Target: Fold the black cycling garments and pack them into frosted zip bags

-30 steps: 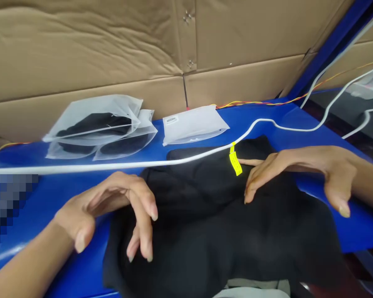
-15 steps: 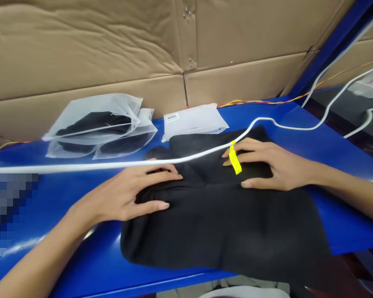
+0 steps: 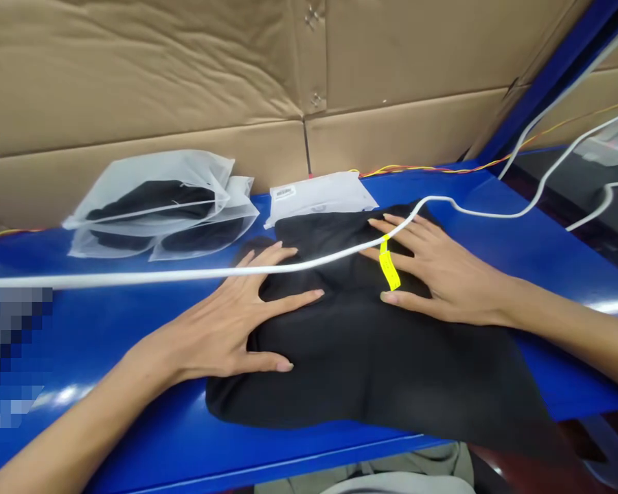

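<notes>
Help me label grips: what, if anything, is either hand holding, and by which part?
Nothing appears held: the left hand and right hand are spread palm-down on the black cloth, neither closed around it.

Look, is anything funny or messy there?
A wavy white cord with a yellow strip tag looks odd, crossing in front of the left hand and right hand. The black cloth pokes crookedly past the front edge of the glossy blue table.
</notes>
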{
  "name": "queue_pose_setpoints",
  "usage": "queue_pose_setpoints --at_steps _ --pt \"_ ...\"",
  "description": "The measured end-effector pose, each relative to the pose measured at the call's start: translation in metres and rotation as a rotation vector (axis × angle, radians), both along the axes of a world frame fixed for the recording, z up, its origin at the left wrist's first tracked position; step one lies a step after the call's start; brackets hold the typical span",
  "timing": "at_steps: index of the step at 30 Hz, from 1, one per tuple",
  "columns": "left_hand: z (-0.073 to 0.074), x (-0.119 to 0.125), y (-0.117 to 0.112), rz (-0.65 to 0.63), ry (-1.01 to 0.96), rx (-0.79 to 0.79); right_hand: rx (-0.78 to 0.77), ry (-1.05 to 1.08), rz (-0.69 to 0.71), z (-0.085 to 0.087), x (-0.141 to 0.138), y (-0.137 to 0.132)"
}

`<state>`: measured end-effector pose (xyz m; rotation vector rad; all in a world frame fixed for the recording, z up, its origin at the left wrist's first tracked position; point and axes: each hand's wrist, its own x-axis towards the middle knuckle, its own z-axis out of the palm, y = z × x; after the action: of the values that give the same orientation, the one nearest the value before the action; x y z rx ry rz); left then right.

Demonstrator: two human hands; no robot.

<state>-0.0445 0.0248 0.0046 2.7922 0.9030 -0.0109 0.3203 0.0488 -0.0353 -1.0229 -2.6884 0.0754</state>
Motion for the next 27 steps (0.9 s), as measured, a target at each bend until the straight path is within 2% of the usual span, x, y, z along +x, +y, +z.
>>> queue_pose_setpoints --at_steps 3,8,11,14,20,27 --pt "0.001 0.0 0.0 0.004 0.015 -0.016 0.015 -0.016 -0.06 -0.008 0.001 0.001" --pt "0.002 0.0 -0.002 0.014 0.041 -0.009 -0.001 -0.065 0.011 -0.018 0.011 0.014" --pt "0.002 0.0 -0.003 0.015 0.042 -0.006 0.038 -0.039 0.025 -0.014 0.009 0.017" --pt "0.001 0.0 -0.003 0.012 0.042 -0.012 0.072 -0.002 0.026 -0.007 0.002 0.009" --pt "0.002 0.001 -0.003 0.016 0.039 -0.022 -0.069 -0.029 0.174 -0.005 -0.004 -0.01" --pt "0.005 0.001 -0.004 0.041 0.047 -0.042 -0.094 -0.065 0.182 -0.008 0.002 0.001"
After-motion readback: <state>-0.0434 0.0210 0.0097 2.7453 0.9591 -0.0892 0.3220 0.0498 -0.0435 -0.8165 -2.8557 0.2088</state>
